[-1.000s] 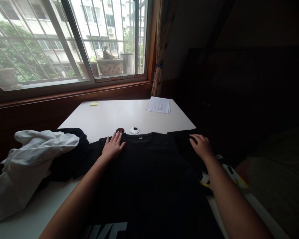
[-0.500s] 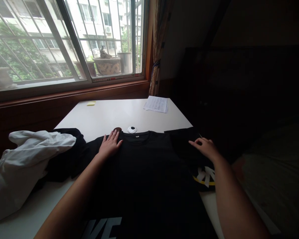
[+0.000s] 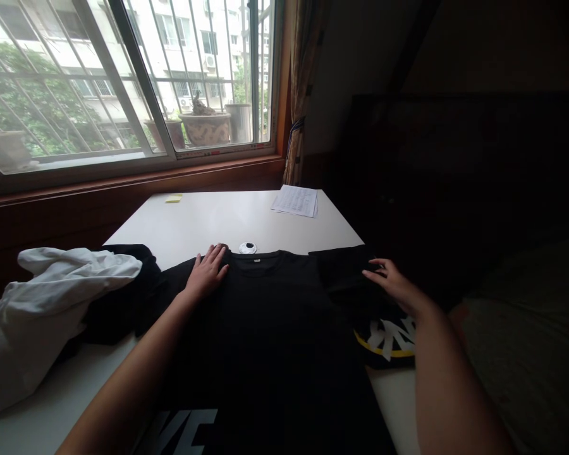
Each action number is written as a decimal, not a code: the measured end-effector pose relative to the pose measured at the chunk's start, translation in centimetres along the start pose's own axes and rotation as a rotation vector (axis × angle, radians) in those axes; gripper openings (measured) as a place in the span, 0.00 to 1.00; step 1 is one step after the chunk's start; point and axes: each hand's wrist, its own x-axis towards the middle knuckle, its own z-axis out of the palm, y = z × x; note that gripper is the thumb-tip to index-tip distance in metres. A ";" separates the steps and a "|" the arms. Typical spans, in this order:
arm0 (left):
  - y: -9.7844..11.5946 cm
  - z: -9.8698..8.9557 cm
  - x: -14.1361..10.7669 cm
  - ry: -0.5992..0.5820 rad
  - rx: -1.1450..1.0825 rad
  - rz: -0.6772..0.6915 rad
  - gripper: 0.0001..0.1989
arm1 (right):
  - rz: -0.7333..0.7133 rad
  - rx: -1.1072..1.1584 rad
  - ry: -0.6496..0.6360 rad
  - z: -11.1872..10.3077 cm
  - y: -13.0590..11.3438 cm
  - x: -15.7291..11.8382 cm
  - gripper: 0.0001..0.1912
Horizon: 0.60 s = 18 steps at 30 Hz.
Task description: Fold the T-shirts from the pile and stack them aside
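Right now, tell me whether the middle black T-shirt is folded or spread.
Spread: the black T-shirt lies flat, its collar and lettering in view.

Beyond the left hand (image 3: 206,275), the tabletop (image 3: 237,215) gives a low path forward between the yellow sticky notes (image 3: 173,198) and the paper sheets (image 3: 294,201). The white disc (image 3: 248,248), ahead and to its right, narrows the way. To its left, the heaped white garment (image 3: 57,278) blocks a low sideways pass. Between both hands, only the flat black T-shirt (image 3: 270,316) lies underneath. Below the right hand (image 3: 391,278), a printed garment (image 3: 389,344) intrudes; its height seems low, though shadow obscures it.
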 end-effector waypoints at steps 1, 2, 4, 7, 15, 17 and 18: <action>0.8 -0.2 -0.1 0.029 0.008 0.026 0.30 | 0.036 -0.018 -0.043 0.0 -0.4 -0.4 0.37; 1.9 -0.3 -0.3 0.055 0.015 0.064 0.30 | 0.066 -0.039 -0.076 -0.1 -0.7 -0.8 0.40; 4.7 -0.6 -0.9 0.083 0.016 0.177 0.29 | 0.103 -0.058 -0.113 -0.3 -1.2 -1.3 0.43; 9.5 -0.5 -2.1 0.070 -0.040 0.397 0.29 | 0.122 -0.040 -0.137 -0.5 -1.2 -1.5 0.42; 13.3 1.7 -3.6 -0.044 -0.136 0.531 0.33 | 0.075 -0.040 -0.110 0.1 -1.0 -1.2 0.35; 12.6 1.8 -3.3 -0.039 -0.124 0.516 0.33 | 0.076 -0.019 -0.099 0.3 -1.3 -1.3 0.35; 12.2 1.8 -3.2 -0.033 -0.117 0.510 0.33 | 0.085 -0.012 -0.096 0.4 -1.6 -1.4 0.36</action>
